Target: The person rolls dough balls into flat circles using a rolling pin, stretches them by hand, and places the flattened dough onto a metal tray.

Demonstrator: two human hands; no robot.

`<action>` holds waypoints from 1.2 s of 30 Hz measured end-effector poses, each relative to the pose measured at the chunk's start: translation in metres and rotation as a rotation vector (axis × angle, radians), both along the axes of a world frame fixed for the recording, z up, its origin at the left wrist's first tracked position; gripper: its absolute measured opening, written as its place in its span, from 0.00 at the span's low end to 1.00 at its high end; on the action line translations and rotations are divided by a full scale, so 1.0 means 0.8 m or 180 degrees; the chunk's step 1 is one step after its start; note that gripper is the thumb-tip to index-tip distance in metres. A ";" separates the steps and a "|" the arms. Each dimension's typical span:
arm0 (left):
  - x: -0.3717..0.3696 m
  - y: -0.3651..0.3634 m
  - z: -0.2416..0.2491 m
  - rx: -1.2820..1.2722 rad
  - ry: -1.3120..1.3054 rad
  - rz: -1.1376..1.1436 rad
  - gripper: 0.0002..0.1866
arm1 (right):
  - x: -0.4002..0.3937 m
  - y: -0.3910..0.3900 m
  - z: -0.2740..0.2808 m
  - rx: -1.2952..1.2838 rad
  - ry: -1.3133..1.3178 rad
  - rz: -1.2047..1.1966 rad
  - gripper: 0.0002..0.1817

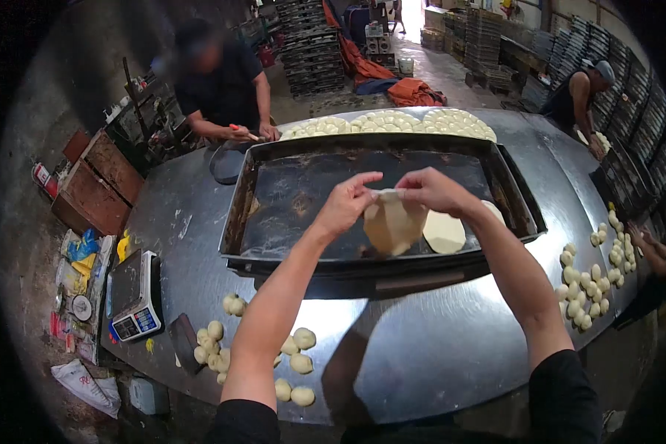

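A thin, flattened round of dough [394,226] hangs over the large dark baking tray [303,181], pinched at its upper edge by both hands. My left hand [344,205] grips its left corner with the index finger pointing out; my right hand [438,192] grips the right corner. Beside it a flat dough round [445,234] lies in the tray, below my right hand. Part of another round [494,213] shows behind my right forearm.
Dough balls [301,363] sit near my left arm, and several more [586,288] at right. A digital scale [135,296] stands at left. Shaped dough pieces [422,122] line the tray's far side. A co-worker [226,89] holds a red-handled tool [244,132]; others work at right.
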State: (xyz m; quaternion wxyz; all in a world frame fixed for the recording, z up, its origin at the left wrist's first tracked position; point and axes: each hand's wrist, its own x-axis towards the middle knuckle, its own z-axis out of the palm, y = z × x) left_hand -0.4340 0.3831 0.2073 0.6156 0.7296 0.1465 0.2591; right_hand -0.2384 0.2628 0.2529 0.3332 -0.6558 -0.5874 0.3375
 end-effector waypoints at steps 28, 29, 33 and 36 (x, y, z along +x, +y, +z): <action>-0.391 -0.296 -0.201 -0.0954 0.1265 0.3230 0.12 | -0.388 -0.039 -0.311 0.0502 -0.0738 0.1224 0.20; -0.398 -0.315 -0.199 -0.1347 0.1075 0.3147 0.12 | -0.382 -0.050 -0.314 0.0174 -0.0524 0.1208 0.20; -0.400 -0.356 -0.207 -0.1304 0.0983 0.2618 0.12 | -0.311 -0.152 -0.227 -0.0071 -0.0172 0.0661 0.19; -0.348 -0.366 -0.239 -0.0523 0.1272 0.1843 0.16 | -0.270 -0.233 -0.229 -0.0481 -0.0857 0.0650 0.23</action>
